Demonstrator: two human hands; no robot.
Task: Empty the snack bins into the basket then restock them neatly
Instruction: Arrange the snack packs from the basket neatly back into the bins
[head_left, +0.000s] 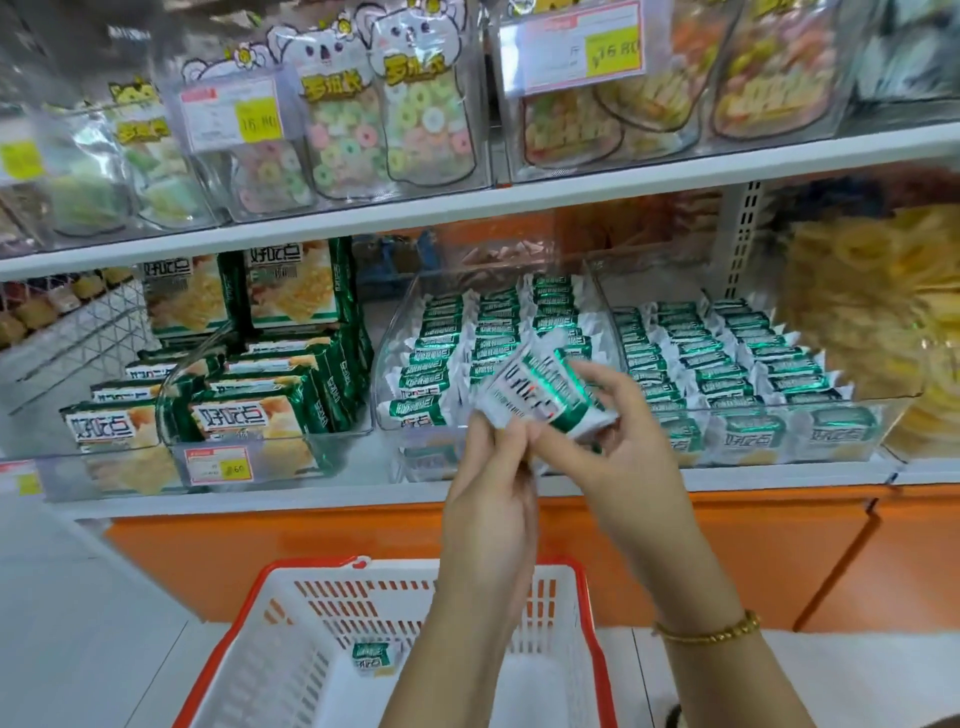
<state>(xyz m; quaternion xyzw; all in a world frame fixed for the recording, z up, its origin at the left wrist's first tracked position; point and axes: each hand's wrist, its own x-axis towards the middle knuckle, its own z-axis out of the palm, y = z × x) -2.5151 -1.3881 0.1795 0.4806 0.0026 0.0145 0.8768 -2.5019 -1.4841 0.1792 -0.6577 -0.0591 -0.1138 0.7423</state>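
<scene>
Bundle (540, 395) in left hand (493, 499), right hand (618, 441), one packet (371, 656) in basket (322, 623)

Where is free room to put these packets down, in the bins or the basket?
The basket floor is mostly bare: one packet lies mid-floor, with room left of it. The right bin is full. The middle bin is full at left and back; its front right is hidden behind the left hand and right hand gripping a stack.
</scene>
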